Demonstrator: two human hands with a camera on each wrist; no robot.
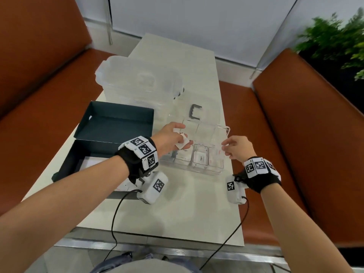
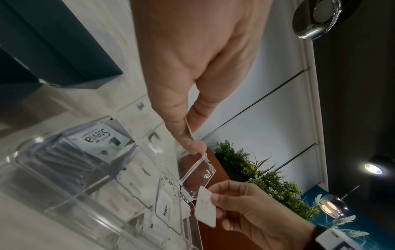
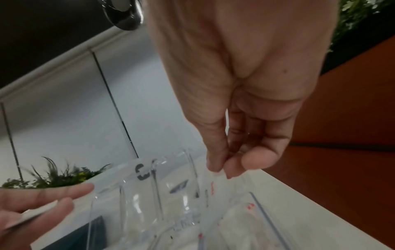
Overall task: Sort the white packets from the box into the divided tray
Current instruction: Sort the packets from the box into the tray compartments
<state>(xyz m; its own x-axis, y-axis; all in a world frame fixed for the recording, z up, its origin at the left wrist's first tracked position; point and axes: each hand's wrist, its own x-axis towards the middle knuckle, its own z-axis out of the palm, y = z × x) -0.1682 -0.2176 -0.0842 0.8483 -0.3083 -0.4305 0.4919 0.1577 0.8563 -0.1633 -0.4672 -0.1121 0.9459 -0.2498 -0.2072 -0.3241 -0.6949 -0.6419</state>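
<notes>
At the left edge of the surface [image 1: 189, 203] I see the dark box [image 1: 110, 134] lying open, its lid folded back toward the far side and white contents showing in its near half. Beyond it, near the far left corner, stands a frosted plastic container [image 1: 137, 81].

My left hand [image 1: 170, 137] is just right of the box, over the left end of the divided tray [image 1: 204, 170]. Its fingers pinch one white packet [image 1: 182, 143]; the left wrist view shows thumb and finger closed on a thin edge.

The divided tray is clear plastic and sits at mid-surface, its right end close to the right edge. Its transparent lid [image 1: 206, 129] stands raised behind the compartments. The near-row compartments hold white packets; one is labelled "Stevia" [image 2: 98, 140], another "Pepper" [image 2: 165, 211]. A dark C-shaped mark [image 1: 195, 113] shows beyond the lid.

My right hand [image 1: 238, 147] is at the right end of the tray. Its thumb and forefinger pinch a second packet [image 2: 205, 209], white with red print, above the rightmost compartment.

Open room lies on the near half of the surface. Orange benches flank both long edges.
</notes>
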